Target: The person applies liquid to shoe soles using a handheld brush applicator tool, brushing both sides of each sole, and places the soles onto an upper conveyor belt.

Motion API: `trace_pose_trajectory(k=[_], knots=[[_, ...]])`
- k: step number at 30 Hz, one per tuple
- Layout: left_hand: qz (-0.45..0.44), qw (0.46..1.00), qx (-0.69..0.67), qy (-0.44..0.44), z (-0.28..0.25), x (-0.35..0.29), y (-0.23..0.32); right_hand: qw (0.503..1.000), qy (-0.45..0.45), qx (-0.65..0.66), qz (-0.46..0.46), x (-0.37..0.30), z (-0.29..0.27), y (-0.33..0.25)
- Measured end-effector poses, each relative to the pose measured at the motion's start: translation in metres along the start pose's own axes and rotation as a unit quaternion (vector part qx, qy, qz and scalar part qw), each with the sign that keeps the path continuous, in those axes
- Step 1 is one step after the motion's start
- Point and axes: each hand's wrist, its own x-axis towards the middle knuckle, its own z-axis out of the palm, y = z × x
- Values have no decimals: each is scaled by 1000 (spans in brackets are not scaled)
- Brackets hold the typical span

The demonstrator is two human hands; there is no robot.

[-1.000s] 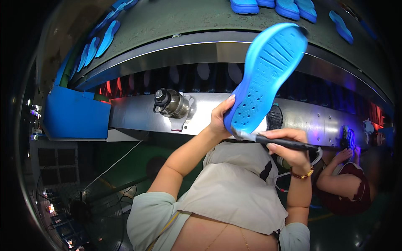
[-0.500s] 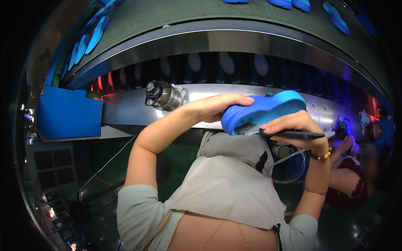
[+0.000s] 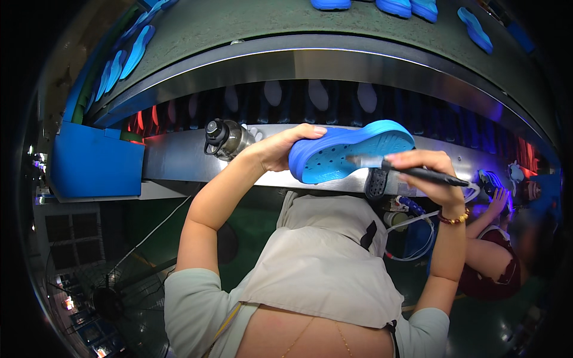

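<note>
My left hand (image 3: 279, 148) grips the heel end of a thick blue shoe sole (image 3: 331, 156), thumb on its upper edge. The sole is tilted so that its lighter blue side, dotted with small holes, faces me, and part of that surface looks wet. In my right hand (image 3: 431, 170) is a brush (image 3: 375, 162) with a black handle, its blurred bristles at the middle of the sole's holed side. A pale tube (image 3: 412, 222) runs from the handle's rear end. Just below the brush, a black perforated piece (image 3: 376, 182) rests at the metal ledge.
A dark-capped bottle (image 3: 230, 140) stands on the metal ledge (image 3: 185, 160) to the left. Beyond a steel rail, blue soles (image 3: 394, 6) lie on a green belt (image 3: 268, 21). At left is a blue box (image 3: 98, 161); at right, a co-worker's hand (image 3: 497, 201) touches blue-lit pieces.
The sole has moved slightly left and turned to show more of its holed side. The brush has shifted from near the heel toward the sole's middle. The black perforated piece has come into view.
</note>
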Motion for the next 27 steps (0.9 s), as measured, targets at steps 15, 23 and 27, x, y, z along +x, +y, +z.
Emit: trace_pose_trajectory(k=[15,23,27], knots=[[195,920,-336,-61,2,60,-68,965,177,88,172,10,46,20],[277,912,-301,41,-9,51,-58,989,3,-130,-74,0,76,-28],[283,910,-302,17,11,44,-55,992,113,57,20,7,54,-13]])
